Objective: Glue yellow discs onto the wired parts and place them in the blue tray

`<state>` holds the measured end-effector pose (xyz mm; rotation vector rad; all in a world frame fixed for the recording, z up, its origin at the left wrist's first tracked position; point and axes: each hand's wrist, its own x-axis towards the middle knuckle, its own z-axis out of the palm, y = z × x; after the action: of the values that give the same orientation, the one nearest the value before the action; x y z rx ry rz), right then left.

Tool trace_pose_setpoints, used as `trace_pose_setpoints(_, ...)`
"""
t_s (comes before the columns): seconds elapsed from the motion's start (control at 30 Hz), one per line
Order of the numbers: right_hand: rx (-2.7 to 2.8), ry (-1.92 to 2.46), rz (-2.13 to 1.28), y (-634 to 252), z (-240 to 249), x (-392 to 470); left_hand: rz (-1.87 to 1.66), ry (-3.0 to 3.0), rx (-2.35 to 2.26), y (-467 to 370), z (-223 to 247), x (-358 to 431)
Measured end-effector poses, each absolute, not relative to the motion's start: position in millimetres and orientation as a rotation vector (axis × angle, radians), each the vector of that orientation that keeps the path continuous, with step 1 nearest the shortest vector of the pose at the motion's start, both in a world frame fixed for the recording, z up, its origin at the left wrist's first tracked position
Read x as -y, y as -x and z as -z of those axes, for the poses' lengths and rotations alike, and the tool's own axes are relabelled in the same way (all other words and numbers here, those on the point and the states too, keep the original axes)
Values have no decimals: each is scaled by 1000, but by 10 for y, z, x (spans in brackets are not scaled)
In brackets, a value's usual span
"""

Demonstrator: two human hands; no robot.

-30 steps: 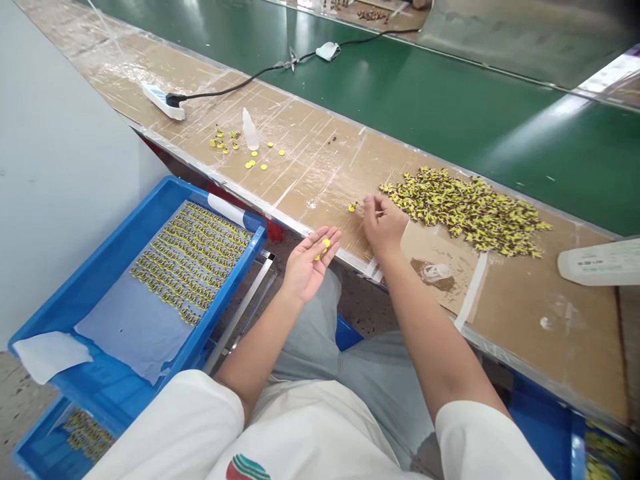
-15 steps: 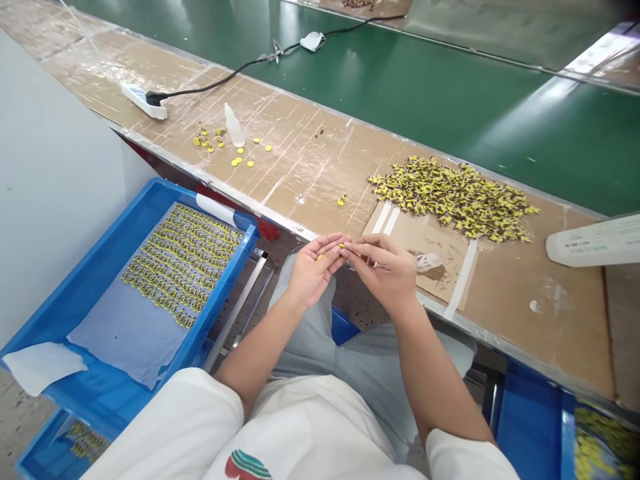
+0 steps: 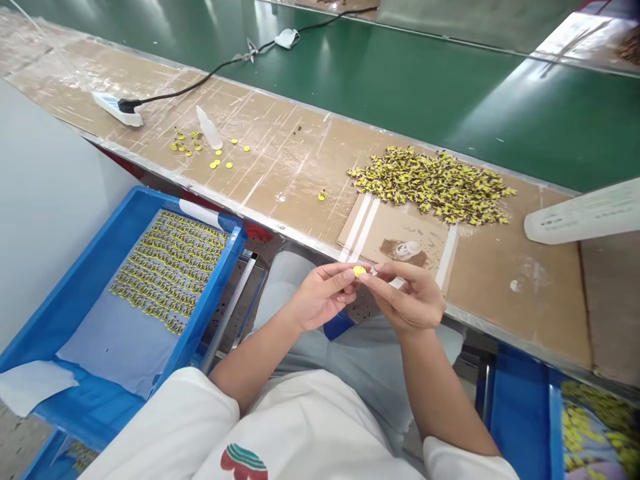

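Observation:
A small round yellow disc (image 3: 359, 271) is pinched between my hands, above my lap and close to the table's front edge. My left hand (image 3: 324, 299) has its thumb and forefinger closed on the disc's left side. From the right, the thumb and forefinger of my right hand (image 3: 414, 299) grip at the disc's edge; whether a smaller part sits between those tips is hidden. Beyond my hands lies a big pile of small yellow-and-brown figures (image 3: 433, 183). One single yellow piece (image 3: 321, 195) stands alone left of that pile.
A small white squeeze bottle (image 3: 209, 128) stands among loose yellow discs (image 3: 229, 165). Further left is a power strip (image 3: 117, 110) with a black cable. A blue tray (image 3: 200, 327) on my left holds rows of figures. A large white bottle (image 3: 575, 217) leans in at right.
My hands have come slightly lower and to the right in view. The yellow disc now faces up, showing its round face. The view itself has shifted a little.

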<state>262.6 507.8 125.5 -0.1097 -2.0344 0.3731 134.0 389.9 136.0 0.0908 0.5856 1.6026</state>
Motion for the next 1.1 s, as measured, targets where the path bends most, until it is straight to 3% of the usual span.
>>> trace_pose_setpoints(0.47, 2158, 201, -79, -2878, -1351, -4970, -1678, -56, -679, -1592, -1401, -4003)
trace_pose_setpoints(1.1, 2120, 385, -60, -2852, -1378, -4828, -1725, -123, -780, -1730, -1331, -4083)
